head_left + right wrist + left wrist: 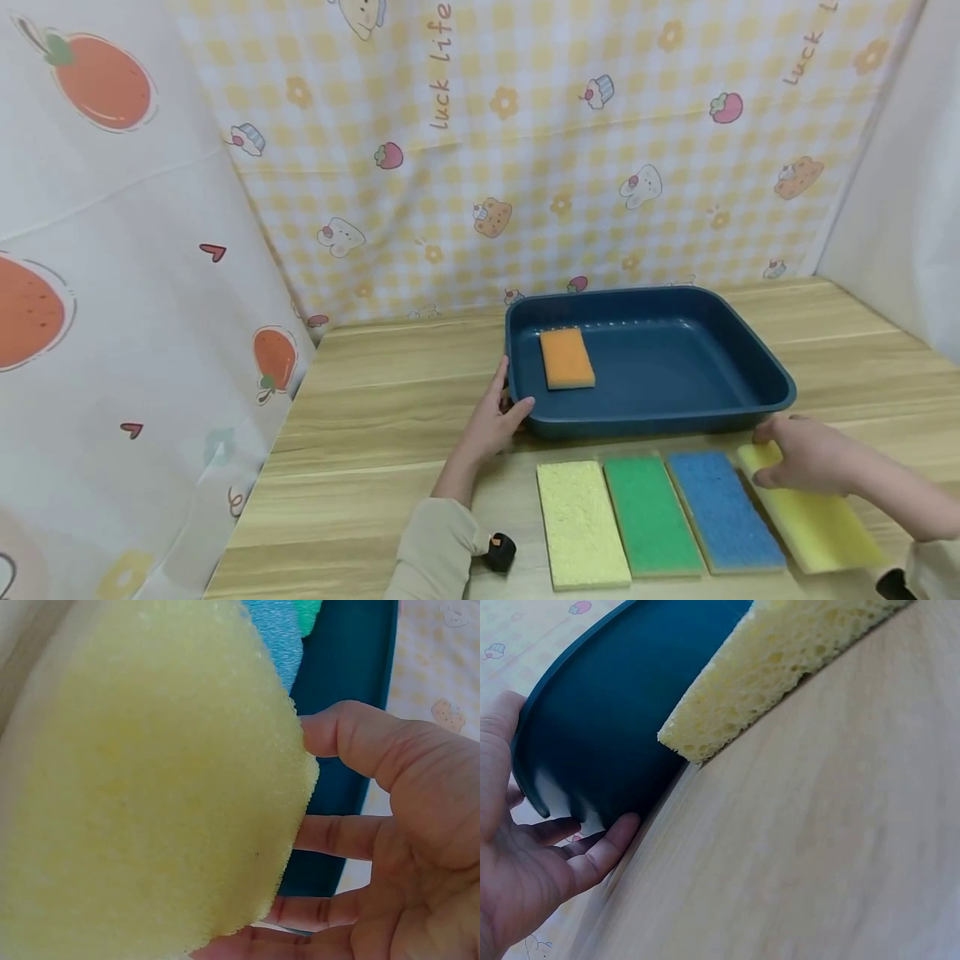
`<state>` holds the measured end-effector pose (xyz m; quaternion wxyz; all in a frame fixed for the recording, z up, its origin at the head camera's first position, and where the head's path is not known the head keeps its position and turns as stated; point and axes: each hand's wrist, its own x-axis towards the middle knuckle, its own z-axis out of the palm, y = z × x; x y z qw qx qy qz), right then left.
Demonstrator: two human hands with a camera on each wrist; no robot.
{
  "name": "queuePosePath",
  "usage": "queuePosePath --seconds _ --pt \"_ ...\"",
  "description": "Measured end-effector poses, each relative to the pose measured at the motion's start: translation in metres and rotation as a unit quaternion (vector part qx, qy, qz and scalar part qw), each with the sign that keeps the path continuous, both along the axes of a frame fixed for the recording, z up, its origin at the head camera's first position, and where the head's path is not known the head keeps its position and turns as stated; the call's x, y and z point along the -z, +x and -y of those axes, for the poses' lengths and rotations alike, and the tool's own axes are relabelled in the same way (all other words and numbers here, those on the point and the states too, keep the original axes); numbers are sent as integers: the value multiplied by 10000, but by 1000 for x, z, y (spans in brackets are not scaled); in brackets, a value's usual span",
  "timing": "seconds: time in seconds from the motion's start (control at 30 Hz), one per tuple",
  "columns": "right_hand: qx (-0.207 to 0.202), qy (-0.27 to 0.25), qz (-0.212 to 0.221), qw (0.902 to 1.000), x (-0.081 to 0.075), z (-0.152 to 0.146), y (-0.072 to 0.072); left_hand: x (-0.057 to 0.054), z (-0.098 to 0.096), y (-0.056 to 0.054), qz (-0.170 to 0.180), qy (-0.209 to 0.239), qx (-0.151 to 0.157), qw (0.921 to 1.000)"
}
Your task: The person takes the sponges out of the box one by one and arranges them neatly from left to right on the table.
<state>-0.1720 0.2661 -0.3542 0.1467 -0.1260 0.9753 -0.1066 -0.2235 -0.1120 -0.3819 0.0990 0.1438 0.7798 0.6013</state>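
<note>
Sponge (825, 527), four o'clock from tray (675, 367), should suit edge holds (likely light, squashable): right hand (808, 454), part-curled, pinches its eleven-o'clock end; left hand (491, 427) half-curls round tray.

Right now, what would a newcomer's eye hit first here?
First the dark blue tray, toward the back of the table, with an orange sponge inside its left end. Then the row in front: pale yellow sponge, green sponge, blue sponge, and rightmost a brighter yellow sponge in the grip of the right hand.
</note>
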Motion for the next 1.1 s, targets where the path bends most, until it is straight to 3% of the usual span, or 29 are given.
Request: queuePosePath --seconds 0.87,1.1 --pt "173 21 -113 9998 19 0 -5 -2 -3 -4 -12 -59 23 10000" --pt "83 -17 -290 9995 22 0 -4 2 -3 -4 80 140 21 9999"
